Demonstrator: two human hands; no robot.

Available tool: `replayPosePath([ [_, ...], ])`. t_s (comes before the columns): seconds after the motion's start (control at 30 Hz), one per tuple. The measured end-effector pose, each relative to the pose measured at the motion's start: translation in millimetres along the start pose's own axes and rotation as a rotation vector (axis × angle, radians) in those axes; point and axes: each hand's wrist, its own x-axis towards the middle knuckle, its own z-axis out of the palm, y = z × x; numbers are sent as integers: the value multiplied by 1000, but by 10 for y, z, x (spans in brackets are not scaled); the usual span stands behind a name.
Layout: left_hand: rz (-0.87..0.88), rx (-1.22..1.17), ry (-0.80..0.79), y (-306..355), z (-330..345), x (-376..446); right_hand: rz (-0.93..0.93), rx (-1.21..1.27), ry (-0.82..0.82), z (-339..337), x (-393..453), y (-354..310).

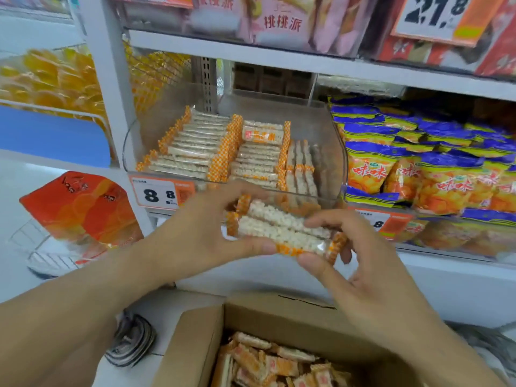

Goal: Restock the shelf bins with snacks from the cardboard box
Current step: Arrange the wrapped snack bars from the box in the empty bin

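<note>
Between both hands sits a small stack of rice-cracker bars (282, 230) in clear wrappers with orange checked ends. My left hand (206, 236) grips the stack's left end, thumb below and fingers on top. My right hand (360, 255) grips its right end. The stack hovers just in front of a clear shelf bin (321, 127) that holds rows of the same bars (212, 152). Below, an open cardboard box (251, 317) contains several more bars (273, 361).
Blue and yellow snack bags (418, 163) fill the bin to the right. A price tag reading 8.8 (159, 194) hangs on the bin's front. Red-orange bags (81, 208) lie in a wire basket at left. Pink packs sit on the shelf above (279, 20).
</note>
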Motion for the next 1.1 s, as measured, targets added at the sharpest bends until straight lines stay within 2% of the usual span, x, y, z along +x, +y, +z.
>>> replayPosePath([
  [0.17,150,365,272,-343,-257,274,-58,-114,157,-113,691,-175],
  [0.3,9,646,248,-633,-310,357,-13,-169,178,52,1416,-140],
  [0.4,-87,762,210,-759,-267,330,63,-208,134,235,1879,80],
  [0.53,-154,810,101,-770,-290,364,162,-294,35,453,2349,425],
  [0.77,-148,796,86,-770,-323,402,203,-315,-31,772,2706,868],
  [0.87,-137,808,90,-785,-334,391,207,-306,-6,807,2727,958],
  [1.0,-131,816,116,-812,-316,395,193,-290,117,783,2710,895],
  [1.1,-119,818,146,-816,-305,399,213,-285,107,788,2705,852],
])
